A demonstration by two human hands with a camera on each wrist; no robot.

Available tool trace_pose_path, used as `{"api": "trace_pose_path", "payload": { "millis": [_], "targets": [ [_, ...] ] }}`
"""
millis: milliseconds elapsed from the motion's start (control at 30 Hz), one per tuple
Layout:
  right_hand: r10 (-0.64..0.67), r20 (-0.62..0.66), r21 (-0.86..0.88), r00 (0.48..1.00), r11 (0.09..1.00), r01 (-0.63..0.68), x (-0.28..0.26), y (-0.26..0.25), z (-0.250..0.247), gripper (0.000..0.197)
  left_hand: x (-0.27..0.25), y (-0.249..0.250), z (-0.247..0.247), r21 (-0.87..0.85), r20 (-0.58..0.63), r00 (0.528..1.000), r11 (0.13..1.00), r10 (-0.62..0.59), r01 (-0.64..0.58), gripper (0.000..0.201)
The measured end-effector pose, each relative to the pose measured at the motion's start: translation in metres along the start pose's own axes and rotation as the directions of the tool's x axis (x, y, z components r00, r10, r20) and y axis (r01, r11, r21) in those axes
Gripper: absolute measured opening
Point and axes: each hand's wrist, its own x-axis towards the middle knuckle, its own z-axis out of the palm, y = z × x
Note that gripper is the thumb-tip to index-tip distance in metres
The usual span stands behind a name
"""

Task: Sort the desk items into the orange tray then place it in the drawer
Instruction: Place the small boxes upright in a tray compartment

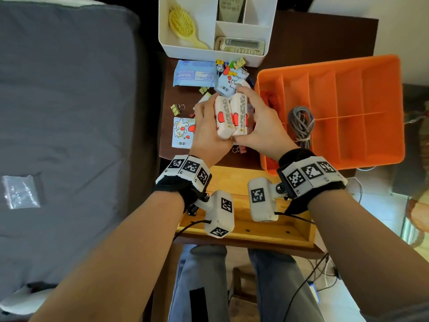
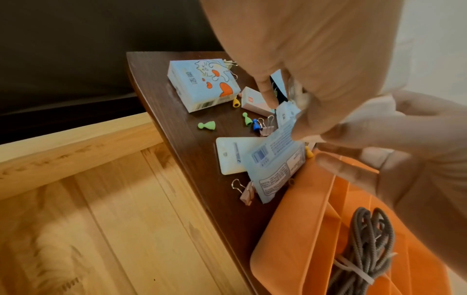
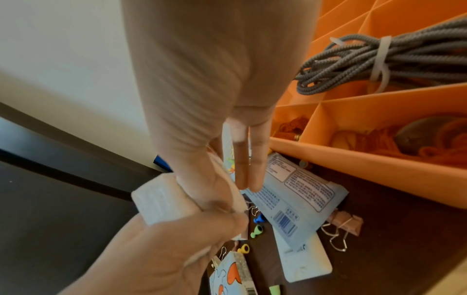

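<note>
Tissue packs (image 1: 229, 117), two of them side by side, sit pressed between our hands above the desk (image 1: 299, 40): our left hand (image 1: 206, 133) curls round the left pack, our right hand (image 1: 260, 126) wraps the right one, thumbs meeting beneath. The orange tray (image 1: 380, 73) stands just right of our right hand, on the desk, not yet in the drawer (image 1: 243, 233), which lies open below our wrists. We judge the sorting barely begun: the tray holds a grey cable bundle (image 1: 301, 124) and some orange cord in a near compartment; most sections look bare. Left of and beyond our hands, much remains loose: a blue tissue pack (image 1: 183, 132), a pale blue packet (image 1: 195, 73), binder clips (image 1: 177, 108) and small coloured pawns (image 2: 207, 125).
</note>
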Motion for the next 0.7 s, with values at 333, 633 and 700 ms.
{"api": "trace_pose_path", "payload": {
  "millis": [333,633,700],
  "targets": [
    [0.127,0.105,0.204,0.986,0.968,-0.146,-0.007,0.008,-0.026,0.088,0.004,0.016,0.023,0.035,-0.068,0.987,0.989,0.147,-0.145,0.061],
    [0.135,0.074,0.015,0.988,0.991,-0.136,-0.018,0.009,-0.064,0.089,0.010,0.051,0.052,0.046,-0.131,0.958,0.966,0.257,-0.253,0.059],
    [0.132,0.041,-0.010,0.990,0.991,-0.131,-0.019,0.011,-0.072,0.086,0.013,0.058,0.058,0.030,-0.101,0.960,0.966,0.260,-0.259,0.063]
  ]
}}
